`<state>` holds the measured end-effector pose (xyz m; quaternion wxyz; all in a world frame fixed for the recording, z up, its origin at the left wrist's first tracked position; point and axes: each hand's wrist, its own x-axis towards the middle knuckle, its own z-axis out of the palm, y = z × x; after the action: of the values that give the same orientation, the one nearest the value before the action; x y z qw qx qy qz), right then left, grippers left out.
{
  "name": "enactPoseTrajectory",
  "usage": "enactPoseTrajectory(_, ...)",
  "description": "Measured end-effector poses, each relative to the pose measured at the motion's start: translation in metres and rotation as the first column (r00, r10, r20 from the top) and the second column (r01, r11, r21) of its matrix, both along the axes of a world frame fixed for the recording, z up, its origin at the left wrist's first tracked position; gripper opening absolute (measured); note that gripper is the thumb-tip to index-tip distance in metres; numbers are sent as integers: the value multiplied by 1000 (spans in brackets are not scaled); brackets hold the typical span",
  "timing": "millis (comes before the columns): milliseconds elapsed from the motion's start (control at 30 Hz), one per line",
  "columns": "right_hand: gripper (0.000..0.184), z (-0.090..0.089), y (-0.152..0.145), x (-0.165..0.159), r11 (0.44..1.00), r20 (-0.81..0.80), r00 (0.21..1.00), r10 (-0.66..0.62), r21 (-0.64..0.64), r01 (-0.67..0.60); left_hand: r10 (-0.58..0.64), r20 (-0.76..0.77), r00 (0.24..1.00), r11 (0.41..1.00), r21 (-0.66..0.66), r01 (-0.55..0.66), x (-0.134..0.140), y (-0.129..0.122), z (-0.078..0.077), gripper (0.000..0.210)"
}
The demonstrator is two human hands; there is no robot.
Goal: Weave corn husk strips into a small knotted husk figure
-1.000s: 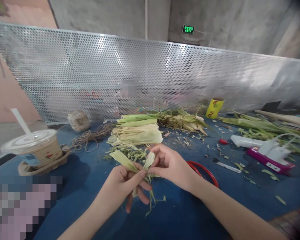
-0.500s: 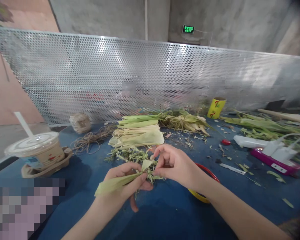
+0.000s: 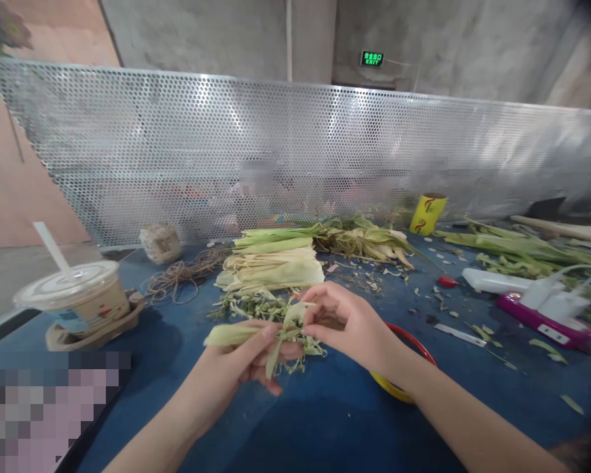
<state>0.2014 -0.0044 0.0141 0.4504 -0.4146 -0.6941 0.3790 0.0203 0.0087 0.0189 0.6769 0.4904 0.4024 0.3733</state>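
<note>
A pale green corn husk (image 3: 230,335) lies across my left hand (image 3: 251,355), whose thumb presses it against the fingers. Its narrow middle is folded or twisted, and one loose flap hangs down over my left fingers. My right hand (image 3: 342,322) is closed in a pinch at the husk's curled right end; its fingertips partly hide what they grip. Just behind my hands is a heap of small green knotted husk pieces (image 3: 256,305). Beyond the heap, flat husks (image 3: 276,266) are stacked in layers, cream in front and green behind.
Left stand a lidded drink cup (image 3: 86,295) in a carton holder and tangled twine (image 3: 177,279). A red-and-yellow ring (image 3: 394,389) lies under my right forearm. Farther right are a knife blade (image 3: 460,334), a purple power strip (image 3: 546,322) and a yellow roll (image 3: 427,213). Perforated metal (image 3: 295,144) closes the back.
The husk's left end has swung up, nearer level. Its upright tip has become a curled end by my right fingers, with a flap hanging below. My right hand stays beside my left.
</note>
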Motion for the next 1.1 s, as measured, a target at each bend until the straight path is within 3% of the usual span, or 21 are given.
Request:
enactPoseTrajectory(133, 30, -3, -2, 0, 995, 13, 1000, -13, 102, 12, 60, 20, 998, 998, 32, -61, 3, -6, 2, 21)
enactPoseTrajectory(233, 34, -6, 1, 2, 971, 46, 994, -101, 223, 88, 100, 11, 995, 994, 53, -100, 1, -4, 1, 21)
enactPoseTrajectory(333, 31, -7, 2, 2, 852, 185, 924, -335, 478, 213, 120, 15, 993, 991, 63, -120, 0, -1, -1, 24)
enactPoseTrajectory(433, 20, -9, -2, -2, 678, 313, 793, -523, 716, 165, 147, 79, 986, 986, 72, -152, 1, -1, -3, 24)
enactPoseTrajectory(533, 15, -12, -5, -6, 612, 333, 753, -567, 782, 115, 166, 100, 981, 979, 105, -177, 3, -2, -3, 22)
enactPoseTrajectory(700, 18, -15, -7, -7, 512, 240, 755, -611, 847, 145, 150, 76, 986, 981, 113, -158, 3, -5, 1, 19)
enactPoseTrajectory(767, 21, -15, -7, -7, 510, 254, 763, -595, 852, 115, 128, 93, 987, 982, 128, -139, 2, -7, 2, 23)
enactPoseTrajectory(900, 23, -12, -8, -7, 575, 346, 787, -510, 818, 12, -2, 204, 979, 980, 194, -39, -2, -10, -7, 46)
enactPoseTrajectory(1000, 30, -12, -8, -6, 607, 336, 823, -458, 794, 14, -55, 229, 972, 972, 235, 0, -1, -4, -22, 63)
enactPoseTrajectory(1100, 29, -14, -10, -6, 604, 279, 850, -447, 795, 56, -27, 167, 986, 981, 192, -5, 6, 7, -30, 70)
